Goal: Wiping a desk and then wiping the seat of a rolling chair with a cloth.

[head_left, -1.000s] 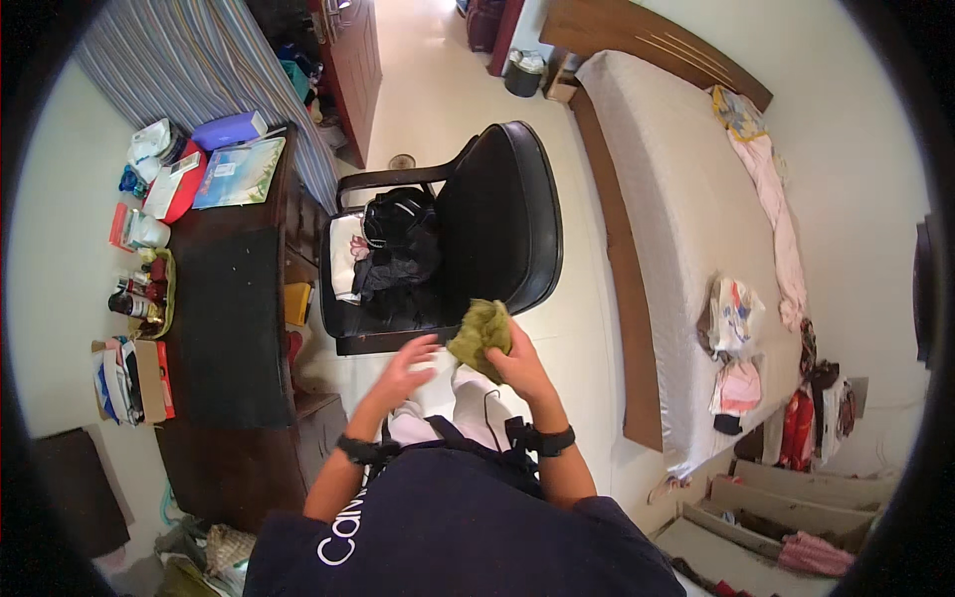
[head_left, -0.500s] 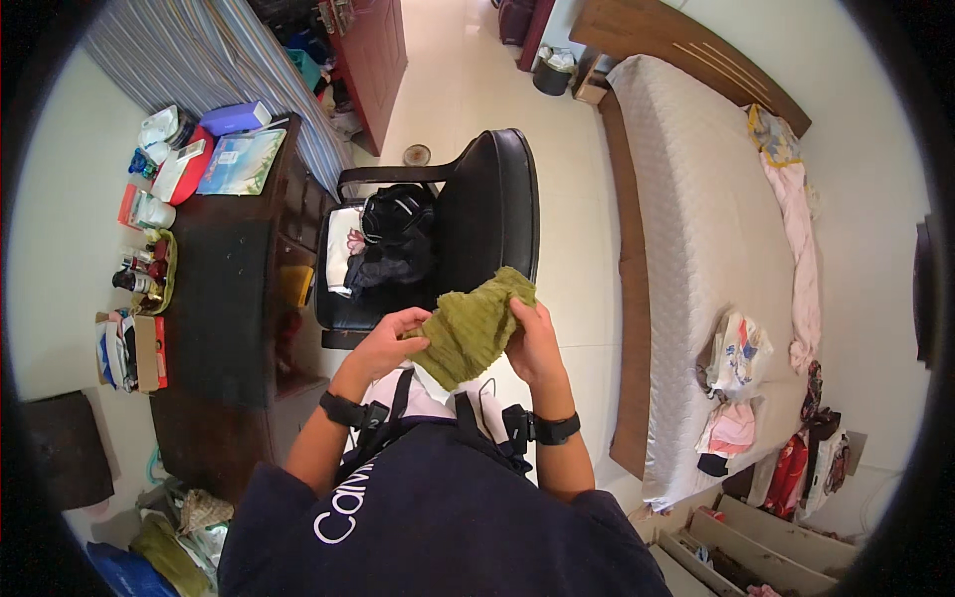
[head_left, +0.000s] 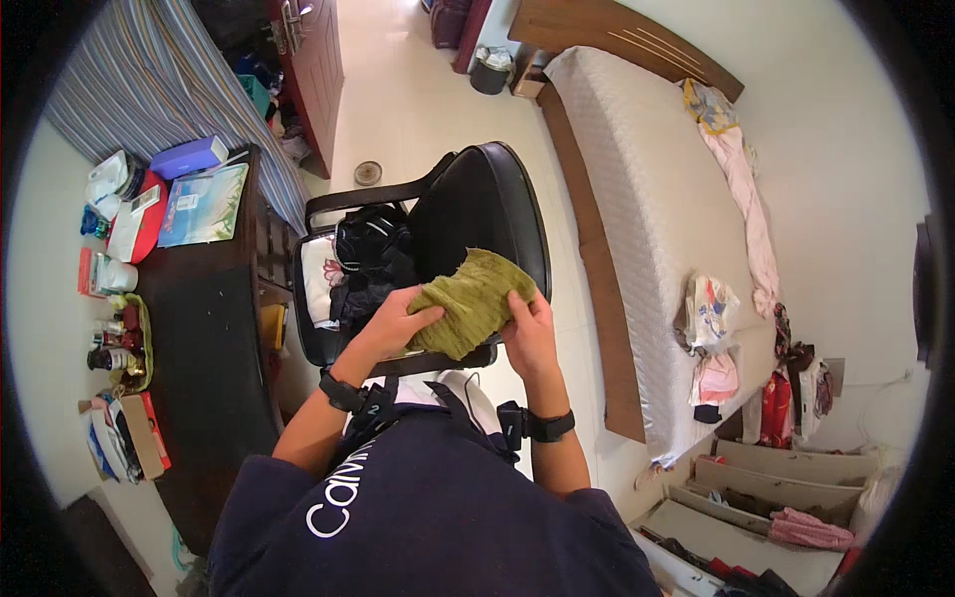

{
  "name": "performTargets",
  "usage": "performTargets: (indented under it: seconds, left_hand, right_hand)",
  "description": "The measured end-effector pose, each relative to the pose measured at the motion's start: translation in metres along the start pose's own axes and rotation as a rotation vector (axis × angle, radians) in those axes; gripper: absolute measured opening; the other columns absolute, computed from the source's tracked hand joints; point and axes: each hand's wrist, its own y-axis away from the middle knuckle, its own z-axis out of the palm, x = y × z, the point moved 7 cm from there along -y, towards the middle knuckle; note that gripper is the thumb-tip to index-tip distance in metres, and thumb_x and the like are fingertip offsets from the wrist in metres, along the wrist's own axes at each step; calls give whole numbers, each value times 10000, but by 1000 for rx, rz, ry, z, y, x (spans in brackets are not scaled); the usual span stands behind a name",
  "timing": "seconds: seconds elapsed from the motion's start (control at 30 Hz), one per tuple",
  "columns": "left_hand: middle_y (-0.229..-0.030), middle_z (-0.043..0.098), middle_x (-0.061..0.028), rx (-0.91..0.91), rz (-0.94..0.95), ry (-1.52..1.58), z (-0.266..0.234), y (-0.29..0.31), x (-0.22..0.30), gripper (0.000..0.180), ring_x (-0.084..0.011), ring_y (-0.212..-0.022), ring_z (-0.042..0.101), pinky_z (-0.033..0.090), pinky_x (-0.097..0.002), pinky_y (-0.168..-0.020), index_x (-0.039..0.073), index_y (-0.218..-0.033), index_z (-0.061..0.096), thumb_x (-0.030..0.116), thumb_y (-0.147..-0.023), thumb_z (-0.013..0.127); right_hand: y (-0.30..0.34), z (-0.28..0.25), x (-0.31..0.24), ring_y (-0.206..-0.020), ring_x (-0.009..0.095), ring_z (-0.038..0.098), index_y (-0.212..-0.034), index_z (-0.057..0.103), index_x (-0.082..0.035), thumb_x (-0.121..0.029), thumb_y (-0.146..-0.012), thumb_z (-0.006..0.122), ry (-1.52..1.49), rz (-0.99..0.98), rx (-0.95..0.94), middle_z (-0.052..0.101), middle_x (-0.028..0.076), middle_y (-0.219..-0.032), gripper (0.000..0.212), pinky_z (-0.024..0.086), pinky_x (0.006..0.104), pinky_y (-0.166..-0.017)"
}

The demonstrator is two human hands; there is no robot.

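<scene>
A green, ribbed-looking cloth (head_left: 468, 308) is stretched between my two hands in front of my body. My left hand (head_left: 400, 323) pinches its left edge, thumb on top. At the opposite edge, my right hand (head_left: 529, 333) has its thumb over the fabric and the fingers mostly hidden behind. Beneath and beyond the cloth stands a black armchair (head_left: 487, 204). On its seat lie black clothes (head_left: 373, 259) and a folded white cloth with a red pattern (head_left: 320, 279).
A dark desk (head_left: 204, 338) with bottles and boxes stands left. To the right is a bed (head_left: 647, 229) bearing folded clothes (head_left: 714, 378). Open drawers (head_left: 776, 463) hold garments at lower right. A bin (head_left: 489, 75) and a red door (head_left: 313, 80) are farther off.
My view has turned to the right, bringing more of the drawers into sight. The green cloth has shifted slightly and is spread more sideways, still gripped in both hands.
</scene>
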Motion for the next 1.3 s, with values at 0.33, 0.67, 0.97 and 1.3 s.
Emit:
performTargets:
  seconds: [0.33, 0.67, 0.97, 1.3]
  left_hand:
    - [-894, 581, 9, -147, 25, 22, -40, 12, 11, 241, -43, -817, 503, 427, -214, -749, 41, -1099, 521, 120, -892, 616]
    - [-1065, 605, -66, -470, 121, 183, -14, -15, 48, 571, -107, -963, 569, 473, -260, -840, 65, -1231, 461, 180, -769, 776]
    - [-819, 594, 36, -421, 204, 17, -19, -7, 68, 178, -26, -758, 515, 419, -192, -674, 26, -927, 637, 87, -792, 737]
    - [-737, 568, 51, -242, 229, -43, -29, 2, 73, 108, -2, -678, 493, 400, -168, -598, 21, -851, 619, 41, -799, 711]
  right_hand:
    - [18, 32, -21, -949, 175, 616, -1101, 522, -27, -117, -989, 456, 68, -119, 0, 614, 78, -1046, 158, 526, 365, -808]
    - [39, 96, -60, -618, 78, 491, -873, 563, 33, 13, -804, 487, 985, -191, -338, 676, 106, -909, 105, 414, 240, -544]
    - [48, 106, -63, -671, 204, 640, -812, 599, 36, 17, -712, 529, 1119, -211, -326, 679, 177, -1035, 124, 522, 291, -638]
    - [50, 102, -60, -789, 250, 693, -882, 617, 36, 49, -734, 542, 1138, -307, -229, 686, 168, -1006, 166, 545, 285, -733]
